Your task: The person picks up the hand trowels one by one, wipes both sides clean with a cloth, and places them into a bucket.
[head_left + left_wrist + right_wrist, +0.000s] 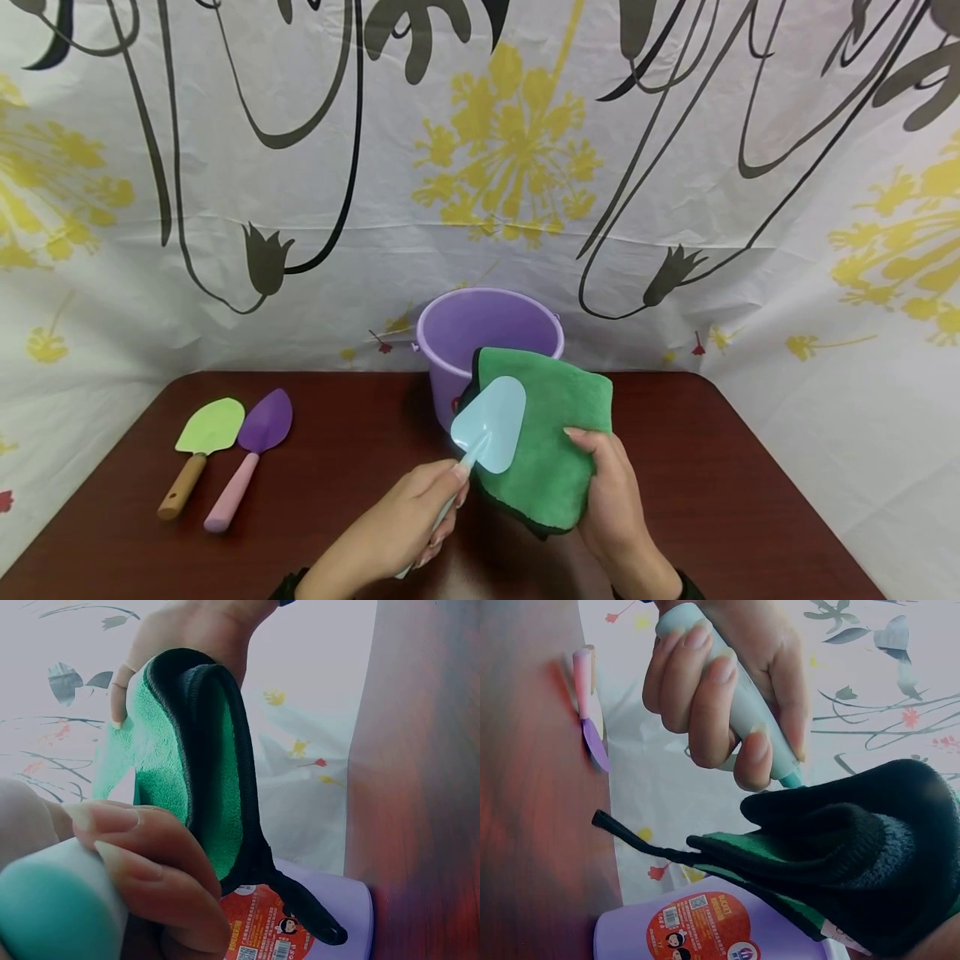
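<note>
My left hand (408, 521) grips the handle of a light blue toy shovel (497, 421), its blade raised in front of a cloth. In the right wrist view the fingers curl round the pale shovel handle (754, 712). A folded green cloth (558, 442) with dark edging is held by my right hand (615, 500), the thumb lying on its front face. The left wrist view shows the cloth's folds (217, 757) and a dark hanging loop (307, 907). Behind both stands a purple bucket (442, 379), partly hidden by the cloth and the blade.
On the table's left side lie a shovel with a lime green blade (212, 425) and wooden handle, and one with a purple blade (266, 421) and pink handle. The dark red-brown table (337, 433) backs onto a patterned sheet (360, 325).
</note>
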Tool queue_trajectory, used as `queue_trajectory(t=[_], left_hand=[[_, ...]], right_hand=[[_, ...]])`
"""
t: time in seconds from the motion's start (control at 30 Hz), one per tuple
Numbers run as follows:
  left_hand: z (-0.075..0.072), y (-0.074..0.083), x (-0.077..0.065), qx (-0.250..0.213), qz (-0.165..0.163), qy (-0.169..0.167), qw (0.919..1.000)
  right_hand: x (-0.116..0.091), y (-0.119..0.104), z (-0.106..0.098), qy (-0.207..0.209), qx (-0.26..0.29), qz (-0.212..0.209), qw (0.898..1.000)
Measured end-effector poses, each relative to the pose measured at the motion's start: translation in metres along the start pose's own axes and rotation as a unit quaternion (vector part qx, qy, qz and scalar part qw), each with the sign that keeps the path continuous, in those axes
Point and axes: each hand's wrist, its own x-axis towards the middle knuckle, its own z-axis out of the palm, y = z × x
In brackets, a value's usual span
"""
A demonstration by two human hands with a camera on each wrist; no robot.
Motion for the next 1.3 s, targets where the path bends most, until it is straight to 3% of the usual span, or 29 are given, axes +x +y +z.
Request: queue_trajectory(t=[0.3,0.5,1.1,1.3], left_hand=[[0.0,0.0,0.0,0.011,0.002,0.007,0.9999],[0.0,0.0,-0.001,0.015,0.006,0.01,0.9998],[-0.002,0.001,0.0,0.012,0.01,0.012,0.9998],[-0.002,0.001,0.0,0.01,0.013,0.013,0.9998]], right_hand=[[-0.002,0.004,0.004,-0.006,0.008,0.001,1.0],[-0.002,0.005,0.008,-0.025,0.002,-0.021,0.999],[-0.006,0.011,0.017,0.021,-0.048,0.04,0.998],[-0.007,0.014,0.019,0.016,-0.046,0.05,0.998]])
